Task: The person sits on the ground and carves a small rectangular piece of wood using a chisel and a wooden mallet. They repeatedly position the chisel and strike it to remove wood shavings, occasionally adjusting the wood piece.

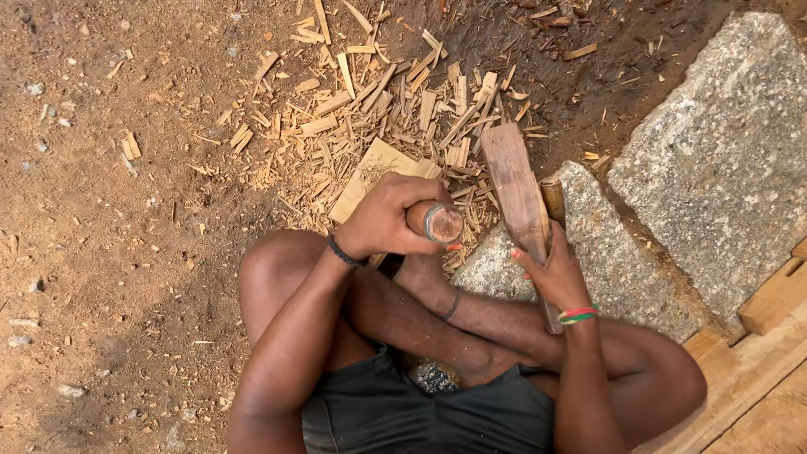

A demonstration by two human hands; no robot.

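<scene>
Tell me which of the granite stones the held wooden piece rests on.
The smaller granite stone by the right hand; the wooden piece stands on it, while the larger slab lies bare.

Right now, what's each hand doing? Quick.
Left hand: closed around a round tool handle.
Right hand: closed on a flat wooden piece, propped on the stone.

Hands: two, the left hand (388,220) and the right hand (555,273)
Wooden-handled tools: one (437,222), in the left hand
Long wooden pieces: one (514,189), in the right hand
Flat pale boards: one (374,172), among the chips
Granite blocks: two, a small one (605,252) and a large one (723,151)
Planks at right edge: at least two (769,303)
Wood chips: too many to count (378,101)
Wristbands: one dark (343,252), one red-and-green set (578,314)
</scene>
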